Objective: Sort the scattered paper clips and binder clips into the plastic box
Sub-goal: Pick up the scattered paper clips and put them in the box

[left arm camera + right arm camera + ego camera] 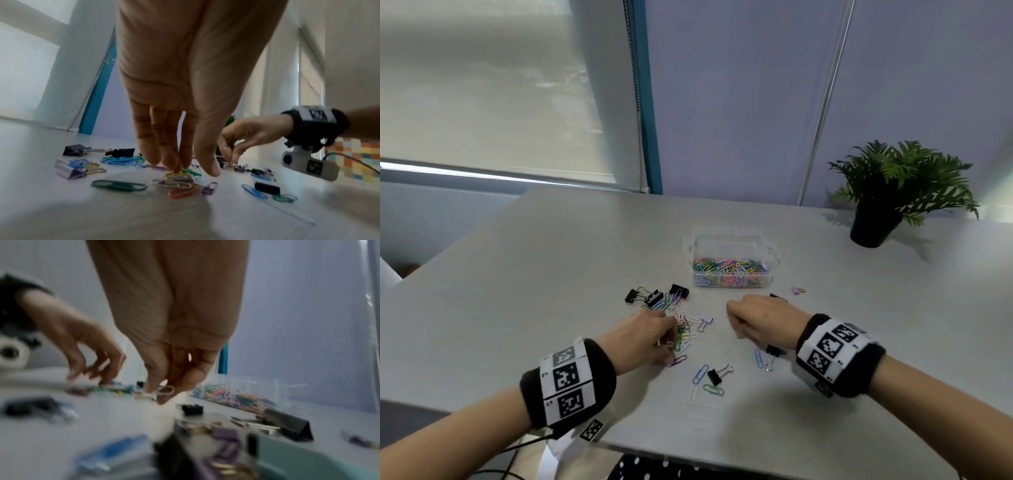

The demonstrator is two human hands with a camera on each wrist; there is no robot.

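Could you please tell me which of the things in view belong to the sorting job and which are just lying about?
Job: plastic box; loose paper clips; black binder clips; lilac binder clip; small clip pinched by the right hand.
Lying about: potted plant; window blind.

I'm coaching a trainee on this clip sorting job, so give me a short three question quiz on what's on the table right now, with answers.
1. True or false: the plastic box already holds coloured paper clips.
2. What do the fingers of the right hand pinch?
3. Which hand reaches its fingers into the loose pile of paper clips? A) left hand B) right hand C) neither
Key: 1 true. 2 a small clip with a silvery wire loop, blurred. 3 A.
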